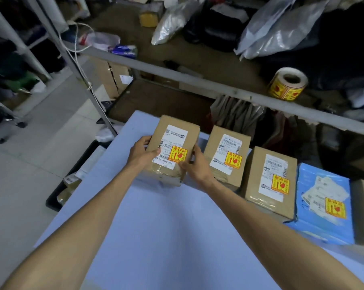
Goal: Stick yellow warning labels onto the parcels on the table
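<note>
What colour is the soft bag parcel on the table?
The bag parcel is blue, with a yellow-and-red label on it. Head view shows it best.

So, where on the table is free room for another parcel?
Bare: the light-blue table's near half, in front of the parcels. Crowded: the far edge, with three brown cardboard boxes and a blue plastic mailer.

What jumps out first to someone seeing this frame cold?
The left hand and right hand grip the leftmost box at the far side of the blue table, with a yellow label already on it. To its right sit a second box, a third box and a blue parcel, all labelled. The label roll stands on the shelf above, at right.
</note>
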Available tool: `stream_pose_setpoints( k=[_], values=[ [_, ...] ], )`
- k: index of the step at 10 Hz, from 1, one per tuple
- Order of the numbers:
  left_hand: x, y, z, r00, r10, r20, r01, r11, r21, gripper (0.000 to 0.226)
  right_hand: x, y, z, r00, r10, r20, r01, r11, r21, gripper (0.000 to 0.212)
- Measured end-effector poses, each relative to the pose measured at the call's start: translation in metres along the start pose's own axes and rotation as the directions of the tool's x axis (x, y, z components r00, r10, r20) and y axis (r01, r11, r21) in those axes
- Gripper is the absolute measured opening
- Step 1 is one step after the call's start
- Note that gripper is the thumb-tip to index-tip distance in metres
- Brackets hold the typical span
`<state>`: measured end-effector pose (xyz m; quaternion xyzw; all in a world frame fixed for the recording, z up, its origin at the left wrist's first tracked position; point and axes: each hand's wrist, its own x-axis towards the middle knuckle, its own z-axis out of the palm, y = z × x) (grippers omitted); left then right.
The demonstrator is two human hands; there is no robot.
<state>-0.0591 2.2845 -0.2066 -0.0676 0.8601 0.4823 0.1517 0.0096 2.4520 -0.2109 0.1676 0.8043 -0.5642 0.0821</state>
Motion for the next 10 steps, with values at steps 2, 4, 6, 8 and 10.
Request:
stream_pose_setpoints(
  k=[2,4,6,8,10],
  values=[
    [0.039,0.01,0.02,1.0,-0.022,0.017,0.021,0.998,0.063,0.054,0.04,-0.002,-0.003,0.991,0.087,-0.105,-0.088,0.996,-0.004,0.054],
    [0.05,-0.002,0.036,0.997,-0.047,0.054,0.042,0.994,0.104,0.052,0.063,0.006,0.012,0.985,0.152,-0.078,-0.165,0.963,-0.212,0.076],
    [0.05,0.0,0.035,0.998,-0.014,0.061,0.005,0.99,0.144,0.05,0.065,0.001,0.014,0.975,0.204,-0.084,-0.22,0.93,-0.293,0.082],
    [0.039,0.016,0.03,1.0,0.023,0.004,-0.023,0.961,0.277,0.048,0.056,-0.007,0.01,0.978,0.185,-0.101,-0.208,0.923,-0.325,0.067],
    [0.016,0.038,0.028,0.997,0.064,-0.051,-0.048,0.959,0.279,0.041,0.027,-0.023,-0.026,0.996,0.08,-0.038,-0.087,0.962,-0.258,0.024]
  ],
)
